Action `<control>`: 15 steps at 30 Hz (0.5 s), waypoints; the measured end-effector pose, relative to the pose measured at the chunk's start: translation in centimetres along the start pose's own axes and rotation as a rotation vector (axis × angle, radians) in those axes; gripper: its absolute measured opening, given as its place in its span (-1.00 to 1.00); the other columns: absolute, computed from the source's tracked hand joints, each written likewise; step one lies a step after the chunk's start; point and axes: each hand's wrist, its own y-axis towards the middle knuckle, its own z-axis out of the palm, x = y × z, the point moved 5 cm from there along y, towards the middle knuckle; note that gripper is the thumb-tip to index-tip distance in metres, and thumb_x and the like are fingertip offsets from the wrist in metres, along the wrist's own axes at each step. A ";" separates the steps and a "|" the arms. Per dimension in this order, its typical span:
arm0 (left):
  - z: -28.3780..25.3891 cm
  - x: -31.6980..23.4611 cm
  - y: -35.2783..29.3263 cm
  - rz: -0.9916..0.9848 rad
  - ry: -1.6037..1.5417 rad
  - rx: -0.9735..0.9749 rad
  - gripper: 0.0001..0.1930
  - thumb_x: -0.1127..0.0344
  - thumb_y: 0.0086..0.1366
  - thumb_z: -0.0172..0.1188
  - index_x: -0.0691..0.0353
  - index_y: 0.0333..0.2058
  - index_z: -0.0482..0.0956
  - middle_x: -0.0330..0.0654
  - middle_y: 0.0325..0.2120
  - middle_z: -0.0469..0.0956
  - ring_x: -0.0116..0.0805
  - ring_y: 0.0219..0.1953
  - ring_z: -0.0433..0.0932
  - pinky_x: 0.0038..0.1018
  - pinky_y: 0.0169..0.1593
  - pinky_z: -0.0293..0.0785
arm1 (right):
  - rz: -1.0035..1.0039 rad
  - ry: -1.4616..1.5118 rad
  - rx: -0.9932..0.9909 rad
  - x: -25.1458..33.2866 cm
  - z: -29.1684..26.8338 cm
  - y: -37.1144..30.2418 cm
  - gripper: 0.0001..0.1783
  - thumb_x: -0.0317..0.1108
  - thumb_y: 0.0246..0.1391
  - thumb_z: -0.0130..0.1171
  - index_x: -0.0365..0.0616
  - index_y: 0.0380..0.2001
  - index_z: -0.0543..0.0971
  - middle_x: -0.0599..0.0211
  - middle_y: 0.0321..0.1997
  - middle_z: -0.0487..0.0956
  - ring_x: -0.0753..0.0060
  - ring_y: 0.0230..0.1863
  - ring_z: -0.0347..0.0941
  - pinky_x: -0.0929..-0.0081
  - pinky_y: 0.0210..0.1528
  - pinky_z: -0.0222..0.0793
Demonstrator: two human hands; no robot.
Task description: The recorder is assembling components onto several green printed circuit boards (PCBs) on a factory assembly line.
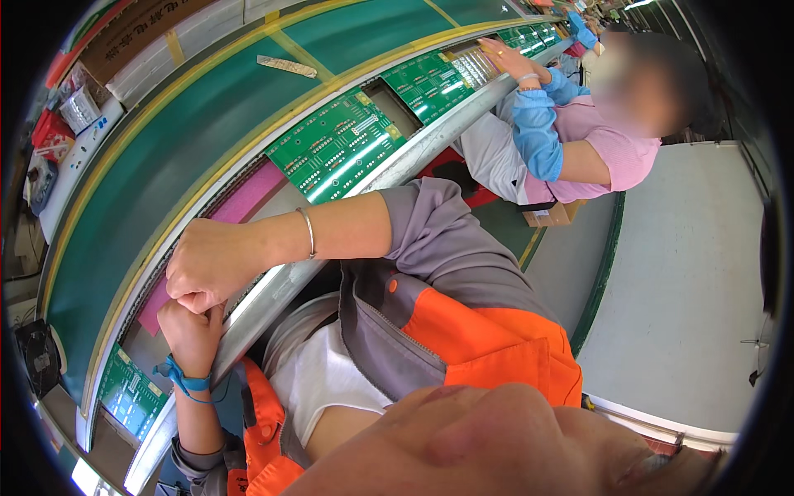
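My right hand (201, 263), with a thin metal bangle on its wrist, is closed with the fingers curled under. Directly below it, my left hand (188, 333) is closed too, its fingertips meeting those of the right. Whatever the two might hold between them is hidden by the fingers. A blue wrist strap (186, 380) with a cord circles my left wrist. Both hands are over the near rail of the line, above a pink strip (248, 198). A green circuit board (331, 145) lies beyond my right forearm, and another green board (132, 395) sits by my left wrist.
A metal rail (277, 289) runs along my side of the green conveyor belt (165, 165). More circuit boards (426, 83) continue up the line. A co-worker (571, 140) in pink with blue sleeves sits there, hands over the boards. A small flat strip (286, 66) lies on the belt.
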 end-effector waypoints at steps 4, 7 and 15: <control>-0.4 -0.2 0.3 -0.007 -0.022 -0.016 -0.68 0.26 0.18 0.49 0.28 -0.61 0.57 0.03 -0.62 0.56 0.17 -0.55 0.54 -0.07 -0.49 0.33 | 0.019 0.001 0.010 -0.3 0.1 -0.1 -0.74 -0.28 -0.14 0.25 -0.08 -0.76 0.46 0.32 -0.66 0.48 0.13 -0.57 0.49 0.16 -0.57 0.31; -0.5 0.0 0.2 0.006 0.031 -0.035 -0.74 0.27 0.15 0.46 0.24 -0.57 0.59 -0.01 -0.63 0.56 0.10 -0.55 0.56 -0.10 -0.47 0.38 | 0.026 0.013 0.023 -0.5 0.1 -0.2 -0.74 -0.28 -0.14 0.25 -0.08 -0.77 0.46 0.31 -0.66 0.48 0.12 -0.57 0.50 0.14 -0.56 0.32; -0.7 -0.2 0.4 -0.034 0.009 -0.076 -0.67 0.24 0.17 0.50 0.29 -0.60 0.59 0.05 -0.64 0.55 0.16 -0.58 0.52 -0.08 -0.51 0.31 | -0.012 -0.063 -0.014 -0.3 -0.1 -0.1 -0.70 -0.24 -0.03 0.27 -0.06 -0.73 0.48 0.34 -0.64 0.49 0.18 -0.55 0.52 0.18 -0.53 0.38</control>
